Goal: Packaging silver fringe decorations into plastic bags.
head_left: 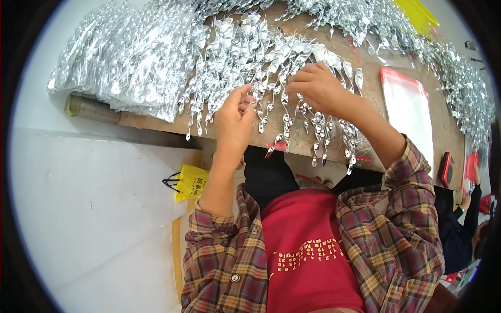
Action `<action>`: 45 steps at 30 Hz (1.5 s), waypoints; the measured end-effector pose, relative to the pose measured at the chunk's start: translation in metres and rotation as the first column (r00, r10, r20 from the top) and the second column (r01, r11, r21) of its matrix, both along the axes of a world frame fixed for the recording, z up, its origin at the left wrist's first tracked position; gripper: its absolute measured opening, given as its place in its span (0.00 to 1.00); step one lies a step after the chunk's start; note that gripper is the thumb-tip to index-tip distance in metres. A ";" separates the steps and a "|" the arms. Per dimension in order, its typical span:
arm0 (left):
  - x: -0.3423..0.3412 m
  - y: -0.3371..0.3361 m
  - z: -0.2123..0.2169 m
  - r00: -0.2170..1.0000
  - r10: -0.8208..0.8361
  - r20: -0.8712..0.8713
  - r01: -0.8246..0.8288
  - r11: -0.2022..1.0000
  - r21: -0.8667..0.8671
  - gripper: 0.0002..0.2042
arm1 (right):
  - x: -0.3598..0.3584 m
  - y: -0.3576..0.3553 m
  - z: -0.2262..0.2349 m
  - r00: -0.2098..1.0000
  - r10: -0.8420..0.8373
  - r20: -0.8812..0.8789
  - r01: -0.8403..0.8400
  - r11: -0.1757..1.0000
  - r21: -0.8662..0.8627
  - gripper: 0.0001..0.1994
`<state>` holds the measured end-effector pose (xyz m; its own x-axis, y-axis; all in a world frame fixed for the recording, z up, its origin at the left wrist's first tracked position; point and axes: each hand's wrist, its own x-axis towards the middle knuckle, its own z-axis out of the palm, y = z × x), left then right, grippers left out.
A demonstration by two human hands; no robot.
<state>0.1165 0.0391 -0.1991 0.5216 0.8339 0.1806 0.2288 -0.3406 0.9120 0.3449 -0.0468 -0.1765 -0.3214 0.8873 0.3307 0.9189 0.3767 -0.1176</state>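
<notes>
Red shirt [308, 219] foremost | silver strands [286, 120] — between and beyond both hands [319, 91]

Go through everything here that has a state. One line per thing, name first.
Silver strands: twisted, spread over the table
Silver pile: heaped at the left
Left hand: fingers curled beside the strands; grip unclear
Right hand: fingers bent over the strands; grip unclear
Red-edged plastic bags: lying flat
Red device: lying down; on or off unclear
Plaid shirt: open, sleeves pushed up
</notes>
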 end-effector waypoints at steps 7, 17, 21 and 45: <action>0.000 0.007 0.004 1.000 -0.009 0.018 0.009 1.000 -0.009 0.17 | -0.015 0.024 -0.026 0.999 0.033 0.033 -0.035 0.999 0.037 0.13; -0.004 0.007 0.015 0.998 -0.019 -0.062 0.014 0.996 -0.084 0.18 | -0.008 0.010 -0.019 0.985 0.044 0.165 -0.050 0.998 0.034 0.08; 0.004 0.000 0.004 0.999 -0.039 0.018 0.041 0.993 -0.108 0.17 | -0.001 0.008 -0.020 0.991 0.074 0.113 -0.077 0.997 0.019 0.06; 0.009 -0.027 0.009 0.965 0.104 -0.241 0.093 0.724 0.684 0.18 | -0.013 0.003 -0.014 0.955 -0.140 0.262 0.130 0.990 0.056 0.12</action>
